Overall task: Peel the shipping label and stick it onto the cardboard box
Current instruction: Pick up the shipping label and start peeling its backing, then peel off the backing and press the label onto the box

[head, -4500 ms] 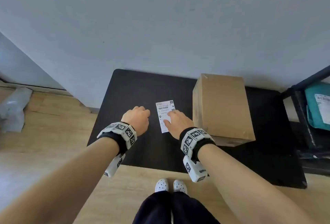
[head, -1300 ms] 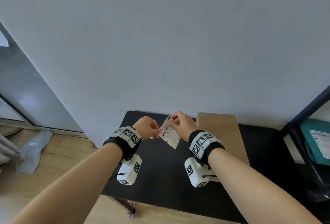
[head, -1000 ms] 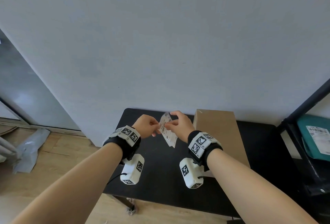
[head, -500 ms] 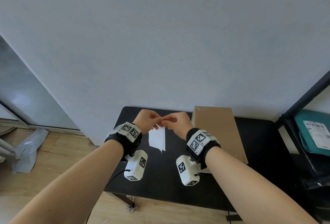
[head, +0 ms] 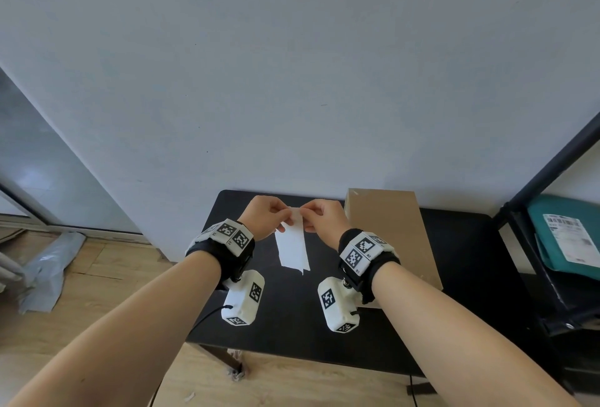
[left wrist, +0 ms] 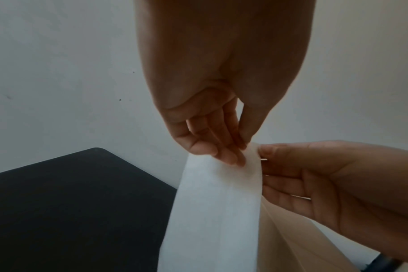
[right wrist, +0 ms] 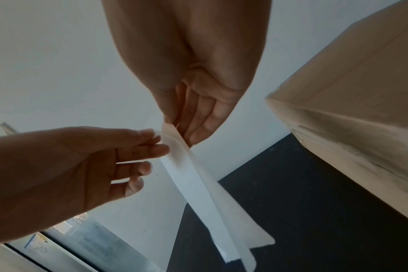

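I see both hands raised above the table (head: pixel 461 244), holding the label (head: pixel 292 249) by its top edge so it hangs down with its blank white side toward me. My left hand (head: pixel 264 216) pinches the top left corner between thumb and fingertips; my right hand (head: pixel 324 218) pinches the top right corner the same way. In the right wrist view the label (right wrist: pixel 198 193) shows two layers parting along its length below the pinch. The box (head: pixel 386 231) stands on the table just right of the label, against the wall (head: pixel 292 65), with my right hand close beside its left face but not touching it.
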